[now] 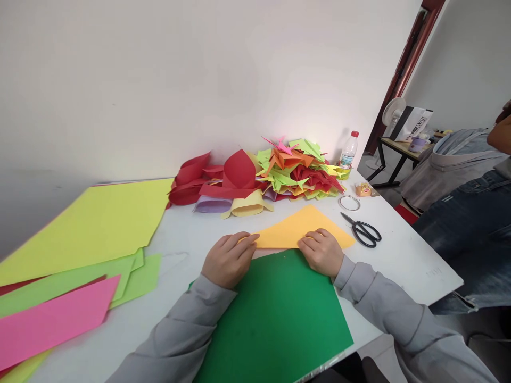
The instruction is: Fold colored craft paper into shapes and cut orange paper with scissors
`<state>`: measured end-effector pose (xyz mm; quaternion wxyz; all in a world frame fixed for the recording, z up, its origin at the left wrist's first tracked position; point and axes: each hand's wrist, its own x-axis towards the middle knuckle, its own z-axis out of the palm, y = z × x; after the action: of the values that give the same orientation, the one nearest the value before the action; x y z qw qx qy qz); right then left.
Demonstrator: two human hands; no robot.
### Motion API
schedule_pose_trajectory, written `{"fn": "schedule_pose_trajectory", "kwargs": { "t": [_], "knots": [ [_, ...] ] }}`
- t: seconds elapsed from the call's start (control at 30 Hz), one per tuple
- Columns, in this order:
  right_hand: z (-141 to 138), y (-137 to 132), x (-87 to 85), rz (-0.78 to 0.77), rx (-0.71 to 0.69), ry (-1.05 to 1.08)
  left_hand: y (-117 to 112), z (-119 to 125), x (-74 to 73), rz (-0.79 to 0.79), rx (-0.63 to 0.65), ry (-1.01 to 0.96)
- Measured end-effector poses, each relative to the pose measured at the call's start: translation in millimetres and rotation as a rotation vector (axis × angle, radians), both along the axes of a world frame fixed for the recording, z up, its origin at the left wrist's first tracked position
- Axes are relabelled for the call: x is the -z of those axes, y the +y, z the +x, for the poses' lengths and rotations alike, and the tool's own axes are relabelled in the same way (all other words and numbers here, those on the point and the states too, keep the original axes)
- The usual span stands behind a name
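Observation:
A folded sheet of orange-yellow paper (297, 226) lies on the white table just beyond a large green sheet (279, 314). My left hand (230, 258) grips the near edge of the orange paper at its left end, fingers curled over it. Further right along the same edge, my right hand (321, 251) holds the paper with its fingers bent and pressed together. The paper's right corner sticks out past my right hand. Black-handled scissors (365, 231) lie apart from the paper, to its right.
Against the wall stands a heap of folded paper shapes (299, 170). A bottle (348, 151), a silvery ring (349, 202) and a small packet (363, 189) are right of it. Yellow sheets (96, 223) and a pink strip (59, 322) lie left. A person in jeans (471, 229) is at right.

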<state>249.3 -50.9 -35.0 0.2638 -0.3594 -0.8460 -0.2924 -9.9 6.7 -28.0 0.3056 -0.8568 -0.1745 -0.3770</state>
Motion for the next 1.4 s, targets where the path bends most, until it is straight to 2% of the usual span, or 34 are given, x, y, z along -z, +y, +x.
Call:
{"fn": "schedule_pose_trajectory", "kwargs": {
  "t": [0.47,0.63,0.73,0.87,0.97,1.07,1.2,1.4],
  "knots": [
    [8.5,3.0,3.7,-0.038,0.059,-0.015,27.1,-46.5,3.8,0.009,-0.177,-0.054],
    [15.6,5.5,5.8,-0.022,0.070,0.014,27.8,-56.2,1.4,0.004,-0.243,-0.127],
    [17.0,7.2,7.5,-0.028,0.058,0.013,20.0,-46.0,-0.1,-0.017,-0.197,-0.147],
    [10.0,6.8,7.8,-0.044,0.007,-0.021,2.5,-10.4,1.9,-0.105,0.010,-0.055],
    [0.7,5.0,6.9,-0.057,-0.055,-0.046,-9.7,17.5,6.5,-0.136,0.097,0.037],
    [-8.1,3.3,7.7,-0.098,-0.096,-0.063,-19.1,35.1,11.1,-0.137,0.140,0.063],
    [-14.5,2.9,11.4,-0.134,-0.101,-0.113,-26.7,42.7,13.1,-0.135,0.147,0.060],
    [-15.0,2.2,10.7,-0.106,-0.097,-0.143,-24.6,38.6,10.2,-0.153,0.176,0.049]
  ]
}}
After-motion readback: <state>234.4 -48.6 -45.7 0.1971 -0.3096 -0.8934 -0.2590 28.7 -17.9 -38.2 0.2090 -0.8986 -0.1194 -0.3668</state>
